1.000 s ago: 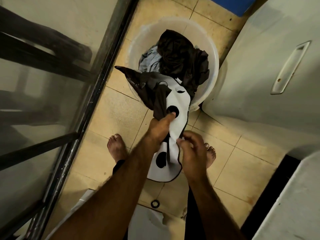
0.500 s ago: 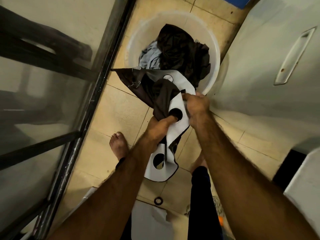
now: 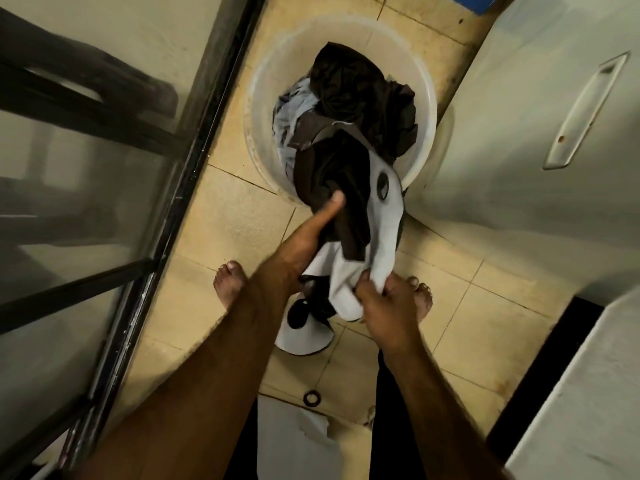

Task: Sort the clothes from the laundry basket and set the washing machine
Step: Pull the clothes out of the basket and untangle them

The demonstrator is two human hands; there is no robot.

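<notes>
Head view: I stand barefoot on a tiled floor (image 3: 235,216), both hands busy with laundry. My left hand (image 3: 304,237) is wrapped round a bunch of dark brown fabric (image 3: 332,174), thumb lying up along it. My right hand (image 3: 384,303), nearer to me and to the right of the left, pinches a fold of white cloth with black spots (image 3: 384,230) between thumb and curled fingers. The brown fabric and the spotted cloth hang bunched together between my hands; I cannot tell whether they are one garment. The far end of the bundle drapes over the near rim of the white laundry basket (image 3: 256,109), on the floor just beyond my left hand. Inside it, dark clothes (image 3: 346,84) are heaped beside a pale grey-blue piece (image 3: 291,109). Right of my right hand stands a white appliance (image 3: 502,150) with a recessed handle (image 3: 585,112). Left of my left arm runs a dark-framed glass door (image 3: 173,202). A small black ring (image 3: 311,398) lies on the floor between my forearms.
</notes>
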